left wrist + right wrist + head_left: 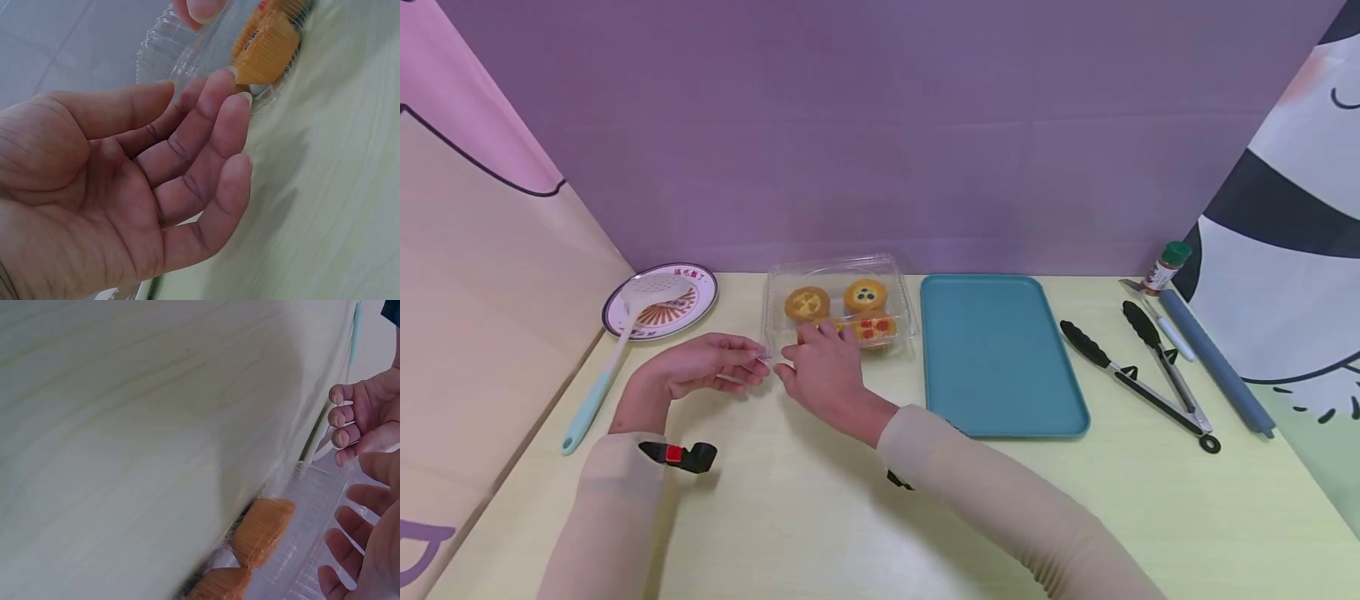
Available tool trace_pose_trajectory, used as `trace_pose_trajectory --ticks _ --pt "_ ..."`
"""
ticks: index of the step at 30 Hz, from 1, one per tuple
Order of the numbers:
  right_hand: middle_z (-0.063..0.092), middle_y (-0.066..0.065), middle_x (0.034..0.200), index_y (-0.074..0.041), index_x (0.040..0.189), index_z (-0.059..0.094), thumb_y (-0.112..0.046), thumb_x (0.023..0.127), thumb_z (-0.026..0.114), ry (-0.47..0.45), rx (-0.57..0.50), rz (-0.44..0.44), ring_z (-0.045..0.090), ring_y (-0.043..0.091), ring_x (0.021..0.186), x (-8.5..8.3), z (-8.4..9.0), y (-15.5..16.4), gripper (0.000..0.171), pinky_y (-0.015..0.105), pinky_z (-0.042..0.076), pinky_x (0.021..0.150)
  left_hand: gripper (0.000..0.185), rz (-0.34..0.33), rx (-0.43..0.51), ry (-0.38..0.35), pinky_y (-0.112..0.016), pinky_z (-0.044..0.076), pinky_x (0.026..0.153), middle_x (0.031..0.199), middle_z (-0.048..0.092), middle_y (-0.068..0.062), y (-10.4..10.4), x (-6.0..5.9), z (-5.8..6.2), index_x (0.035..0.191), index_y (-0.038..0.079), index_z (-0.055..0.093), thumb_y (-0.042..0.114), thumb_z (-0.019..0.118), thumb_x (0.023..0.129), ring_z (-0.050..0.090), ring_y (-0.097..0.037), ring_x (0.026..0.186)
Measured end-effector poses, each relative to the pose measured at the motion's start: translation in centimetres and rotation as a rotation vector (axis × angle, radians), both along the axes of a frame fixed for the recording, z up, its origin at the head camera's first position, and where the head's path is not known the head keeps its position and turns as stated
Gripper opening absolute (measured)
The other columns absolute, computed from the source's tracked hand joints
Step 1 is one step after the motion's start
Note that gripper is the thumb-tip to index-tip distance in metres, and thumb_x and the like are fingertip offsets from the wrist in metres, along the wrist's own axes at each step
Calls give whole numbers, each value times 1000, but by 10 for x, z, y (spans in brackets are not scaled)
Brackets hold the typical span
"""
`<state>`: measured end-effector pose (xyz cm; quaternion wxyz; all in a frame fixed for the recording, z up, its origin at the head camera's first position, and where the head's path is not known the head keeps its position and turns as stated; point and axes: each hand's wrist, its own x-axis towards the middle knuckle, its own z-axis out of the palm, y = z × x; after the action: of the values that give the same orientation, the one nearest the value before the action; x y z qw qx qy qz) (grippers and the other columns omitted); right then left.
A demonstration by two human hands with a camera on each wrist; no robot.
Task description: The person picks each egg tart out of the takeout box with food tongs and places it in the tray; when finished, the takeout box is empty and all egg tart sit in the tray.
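Note:
A clear plastic clamshell box (838,275) holding several small yellow tarts (807,303) stands at the back middle of the pale table. My right hand (808,346) lies over the box's front edge, fingers curled on the lid and thumb low at the front. Through the plastic in the right wrist view I see those fingers (350,540) beside an orange paper-cupped tart (262,531). My left hand (752,362) reaches in from the left, palm up and fingers loosely straight. Its fingertips (240,100) touch the box's rim (156,50) next to a tart (269,47).
A teal tray (1000,358) lies right of the box, then black-tipped tongs (1138,375), a white pen (1168,329), a grey-blue roll (1213,358) and a green-capped jar (1167,265). At the left, a slotted spoon (617,358) rests on a plate (696,308). A purple backdrop closes the far side.

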<state>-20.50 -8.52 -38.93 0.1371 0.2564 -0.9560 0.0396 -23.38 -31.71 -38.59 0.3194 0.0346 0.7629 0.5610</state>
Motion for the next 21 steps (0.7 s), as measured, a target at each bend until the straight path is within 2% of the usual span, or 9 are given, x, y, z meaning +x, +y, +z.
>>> trace_pose_trajectory --ticks 8,14,21 --pt "62 -14 101 -36 104 78 -54 98 56 57 -23 -24 54 11 100 -1 -2 -4 28 35 39 85 34 1 6 7 -34 57 88 101 73 -4 2 -1 -2 123 -7 58 21 55 104 69 -16 93" --pt "60 -15 99 -41 106 76 -55 98 56 79 -13 -19 53 11 100 -2 -6 -3 26 35 38 86 30 2 8 23 -29 58 86 94 72 -1 4 0 -5 115 -8 62 18 55 104 68 -11 86" --pt "58 -16 102 -45 109 74 -56 99 54 117 -8 -24 50 10 100 -3 -9 -3 25 35 36 86 27 -24 -1 59 -29 58 86 96 72 -3 3 -4 -6 110 -5 63 19 55 104 69 -11 87"
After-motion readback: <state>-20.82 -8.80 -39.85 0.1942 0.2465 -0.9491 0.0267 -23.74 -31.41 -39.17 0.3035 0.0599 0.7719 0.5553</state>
